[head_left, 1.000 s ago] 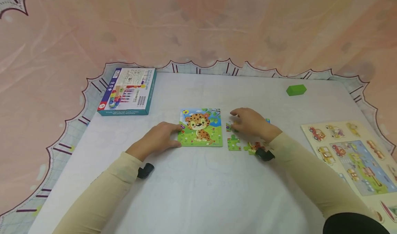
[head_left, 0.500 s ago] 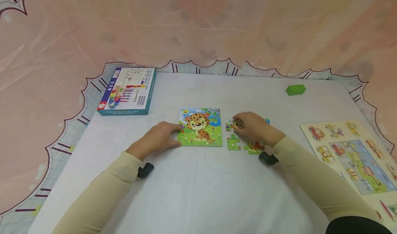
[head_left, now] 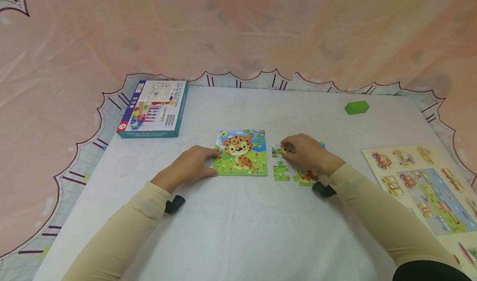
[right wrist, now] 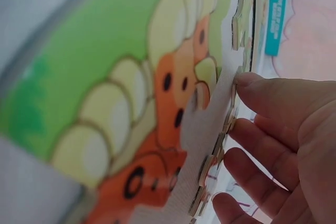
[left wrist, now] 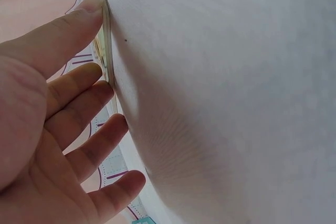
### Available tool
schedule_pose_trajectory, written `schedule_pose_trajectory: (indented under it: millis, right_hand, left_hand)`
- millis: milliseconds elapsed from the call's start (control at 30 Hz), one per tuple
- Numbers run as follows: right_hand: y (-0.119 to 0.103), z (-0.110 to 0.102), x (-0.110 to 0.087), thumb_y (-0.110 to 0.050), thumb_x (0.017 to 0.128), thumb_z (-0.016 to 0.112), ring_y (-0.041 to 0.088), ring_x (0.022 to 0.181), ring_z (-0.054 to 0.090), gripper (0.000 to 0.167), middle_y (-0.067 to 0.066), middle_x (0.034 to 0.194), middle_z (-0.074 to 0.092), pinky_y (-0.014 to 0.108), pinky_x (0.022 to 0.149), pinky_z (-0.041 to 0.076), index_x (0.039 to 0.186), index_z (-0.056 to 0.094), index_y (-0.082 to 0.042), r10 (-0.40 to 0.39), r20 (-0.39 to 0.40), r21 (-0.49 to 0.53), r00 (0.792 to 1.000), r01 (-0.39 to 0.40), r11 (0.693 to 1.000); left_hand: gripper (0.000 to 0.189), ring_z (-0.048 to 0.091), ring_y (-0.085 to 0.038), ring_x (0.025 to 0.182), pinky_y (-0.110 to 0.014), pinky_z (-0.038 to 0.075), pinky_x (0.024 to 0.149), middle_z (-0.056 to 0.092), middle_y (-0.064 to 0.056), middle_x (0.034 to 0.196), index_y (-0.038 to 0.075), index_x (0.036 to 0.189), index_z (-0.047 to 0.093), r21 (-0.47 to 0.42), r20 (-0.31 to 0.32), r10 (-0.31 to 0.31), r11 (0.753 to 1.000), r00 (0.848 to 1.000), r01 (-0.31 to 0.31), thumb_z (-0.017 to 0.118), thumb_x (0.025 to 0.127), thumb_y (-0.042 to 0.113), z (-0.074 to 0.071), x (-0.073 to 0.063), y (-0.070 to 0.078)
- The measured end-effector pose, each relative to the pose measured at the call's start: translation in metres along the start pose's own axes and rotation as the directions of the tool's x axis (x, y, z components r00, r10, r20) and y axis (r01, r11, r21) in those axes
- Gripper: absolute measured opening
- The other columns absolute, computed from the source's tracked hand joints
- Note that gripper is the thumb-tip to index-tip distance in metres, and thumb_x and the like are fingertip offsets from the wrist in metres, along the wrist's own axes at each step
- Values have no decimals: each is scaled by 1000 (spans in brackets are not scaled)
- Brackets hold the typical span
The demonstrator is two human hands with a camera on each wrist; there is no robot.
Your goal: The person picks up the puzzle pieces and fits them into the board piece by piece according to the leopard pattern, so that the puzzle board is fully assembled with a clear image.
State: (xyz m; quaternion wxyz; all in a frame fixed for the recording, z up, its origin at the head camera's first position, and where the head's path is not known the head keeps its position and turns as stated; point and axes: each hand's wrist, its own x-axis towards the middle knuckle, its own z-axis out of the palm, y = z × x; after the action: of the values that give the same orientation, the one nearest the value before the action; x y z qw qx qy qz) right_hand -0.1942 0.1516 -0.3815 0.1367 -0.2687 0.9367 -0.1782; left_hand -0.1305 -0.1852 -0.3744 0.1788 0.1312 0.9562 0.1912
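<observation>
Right hand (head_left: 307, 152) farther right, leopard board (head_left: 244, 152) between hands (against the left (head_left: 188, 167)).

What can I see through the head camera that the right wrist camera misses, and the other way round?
Only the head view shows the green block, the board with car pictures and the leopard's face on the card.

Only the right wrist view shows the inner side of the right hand, and plainly the thin edges of the puzzle pieces.

Both share that hand, those pieces and the teal-sided box, of which the wrist view catches just a strip.
</observation>
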Motion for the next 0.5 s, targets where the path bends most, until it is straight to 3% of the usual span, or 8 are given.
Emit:
schedule_pose_trajectory:
  millis: [500]
  right_hand:
    - [-5, -1, 1, -21, 96, 66, 36, 125, 53, 42, 15, 128, 64, 52, 107, 41, 131, 61, 2, 9, -8, -1, 1000, -9, 1000]
  left_hand:
    - [61, 45, -34, 134, -50, 37, 112, 57, -12, 141, 7, 139, 59, -9, 7, -4, 1000, 1000, 4, 81, 86, 27, 2, 0, -1]
